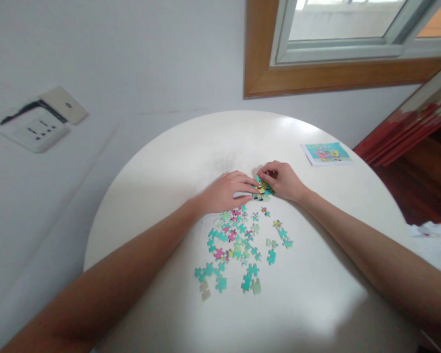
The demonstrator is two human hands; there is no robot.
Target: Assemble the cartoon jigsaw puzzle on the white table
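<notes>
Both my hands meet at the middle of a round white table. My left hand lies with fingers stretched out, fingertips pressing on a small joined cluster of puzzle pieces. My right hand has its fingers curled and pinched onto the same cluster from the right. A loose heap of teal, pink and pale jigsaw pieces is scattered just in front of my hands, nearer to me.
A small picture card with a cartoon print lies on the table's far right. A wall socket sits on the white wall at left. A wooden-framed window is above, and red curtain cloth hangs at right.
</notes>
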